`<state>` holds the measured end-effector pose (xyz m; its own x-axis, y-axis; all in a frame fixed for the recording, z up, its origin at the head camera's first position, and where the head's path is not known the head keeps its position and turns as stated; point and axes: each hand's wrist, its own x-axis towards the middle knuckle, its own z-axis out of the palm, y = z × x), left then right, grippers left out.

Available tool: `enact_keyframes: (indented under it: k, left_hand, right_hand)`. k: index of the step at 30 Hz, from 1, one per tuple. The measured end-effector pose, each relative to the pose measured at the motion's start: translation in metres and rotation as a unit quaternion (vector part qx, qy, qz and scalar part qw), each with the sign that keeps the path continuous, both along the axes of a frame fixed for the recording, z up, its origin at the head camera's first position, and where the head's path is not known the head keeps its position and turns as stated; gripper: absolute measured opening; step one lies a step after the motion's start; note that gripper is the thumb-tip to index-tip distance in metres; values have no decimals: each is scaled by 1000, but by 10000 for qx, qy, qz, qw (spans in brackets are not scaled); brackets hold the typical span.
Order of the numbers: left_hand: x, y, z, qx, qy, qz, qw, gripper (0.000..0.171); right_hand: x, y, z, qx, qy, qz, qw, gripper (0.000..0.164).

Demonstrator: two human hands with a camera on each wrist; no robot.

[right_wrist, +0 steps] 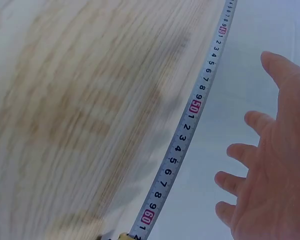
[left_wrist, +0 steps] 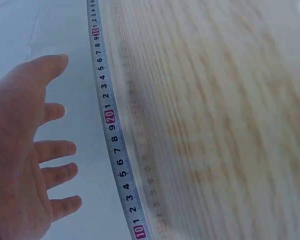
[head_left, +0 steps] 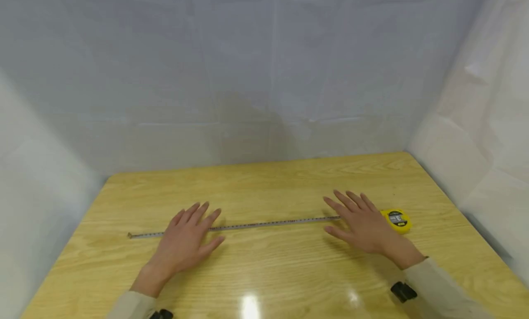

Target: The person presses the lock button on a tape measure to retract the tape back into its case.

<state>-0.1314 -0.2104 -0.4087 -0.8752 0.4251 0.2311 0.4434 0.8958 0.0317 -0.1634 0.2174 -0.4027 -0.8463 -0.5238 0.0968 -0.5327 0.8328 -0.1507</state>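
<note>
A tape measure lies across the table, its metal blade (head_left: pixel 272 224) drawn out nearly straight. The yellow case (head_left: pixel 398 221) sits at the right end, and the small end hook (head_left: pixel 130 235) is at the left. My left hand (head_left: pixel 183 243) is over the blade near the hook end, fingers spread and holding nothing. Over the other end, beside the case, my right hand (head_left: pixel 368 227) has its fingers spread too. Both wrist views show a gap between hand and blade. Printed numbers run along the blade (left_wrist: pixel 112 130) in the left wrist view; "50" and "60" show on the blade (right_wrist: pixel 177 150) in the right wrist view.
The light wooden table (head_left: pixel 264 190) is bounded by pale sheeting behind (head_left: pixel 248 80), with similar walls at left and right. A black device (head_left: pixel 403 292) is at the right wrist, partly in view. Glare spots the table's near side.
</note>
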Motion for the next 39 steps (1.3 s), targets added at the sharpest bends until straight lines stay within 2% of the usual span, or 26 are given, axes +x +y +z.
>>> enact_keyframes:
  k: [7,15,23,39]
  left_hand:
    - [4,-5,1,-16,14,53,10000,64]
    - [6,-11,0,-10,15,75,10000,64]
    - [10,-23,2,-21,-213,208,9996,65]
    - [26,-59,2,-15,-329,566,9979,64]
  right_hand:
    - [2,10,0,5,-66,16,10000,72]
    - [6,24,2,28,-107,-212,9997,72]
    - [11,43,3,-48,-75,-310,9995,71]
    - [14,76,1,-197,-55,-505,9985,70]
